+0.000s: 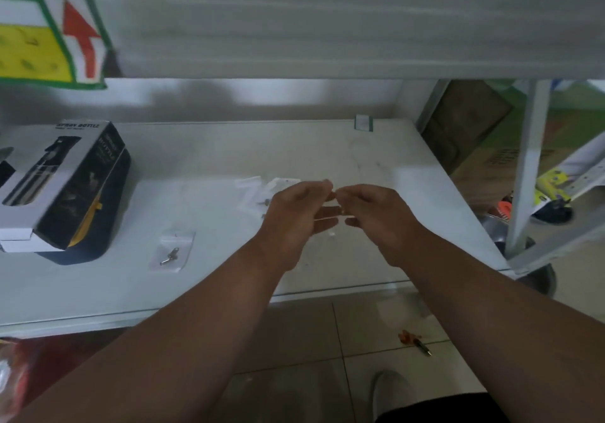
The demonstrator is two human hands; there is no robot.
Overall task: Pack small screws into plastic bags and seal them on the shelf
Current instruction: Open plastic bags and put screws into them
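Sealing a small clear bag over the shelf (98,291)

Left hand (296,214) and right hand (373,213) pinch the plastic bag (329,216); next, press its strip closed. Filled bag (172,250) lies at nine o'clock.

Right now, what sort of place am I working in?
Probably a shop storeroom or stock area: a white metal shelf carrying a boxed spray bottle, cardboard cartons stacked behind the rack, and a tiled floor.

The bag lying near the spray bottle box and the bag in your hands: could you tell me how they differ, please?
The bag near the box lies flat on the shelf, untouched; the held bag hangs above it, pinched at its top edge between the left hand and right hand. The lying bag shows screws inside; the held bag's contents are unclear. Both are small and clear.
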